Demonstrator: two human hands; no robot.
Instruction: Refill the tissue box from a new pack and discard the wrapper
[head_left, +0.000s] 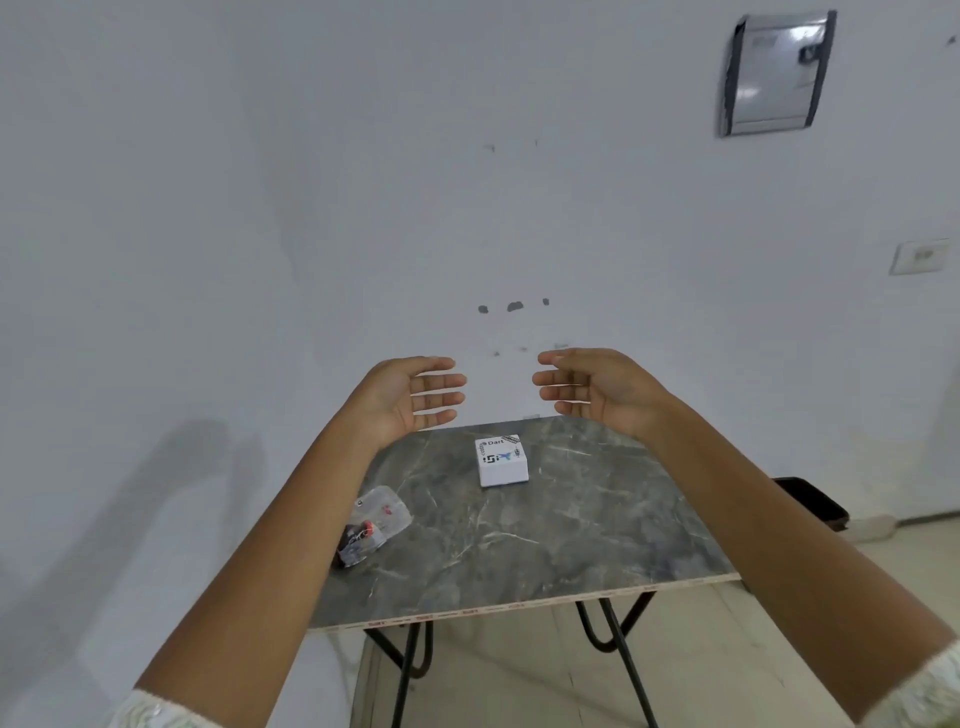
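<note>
1. Head view: your left hand (410, 397) is raised in front of you with the palm turned inward and the fingers spread; its grip is released and holds nothing.
2. Your right hand (592, 387) mirrors it, palm facing the left one, fingers loosely curled and parted; that grip is also released and empty.
3. The two hands face each other with a clear gap between the fingertips, both lifted above the far edge of the bench (571, 540).
4. The tissue box (502, 461), white with printed lettering on top, sits on the bench below the gap between your grips, slightly nearer to you than the hands appear. Neither grip touches it; it is well apart from both.
5. The wrapper (371, 522), a crumpled clear plastic piece with red and dark print, lies on the bench below your left grip and to its near side, close to the bench's left edge and partly beside your left forearm. It is apart from the box.
6. You cannot tell from this view whether the wrapper still holds any tissues.
7. The bench top is dark marbled stone pattern on black folding legs, set against a white wall.
8. A dark bin (813, 501) stands on the floor beyond your right forearm, well apart from both grips.
</note>
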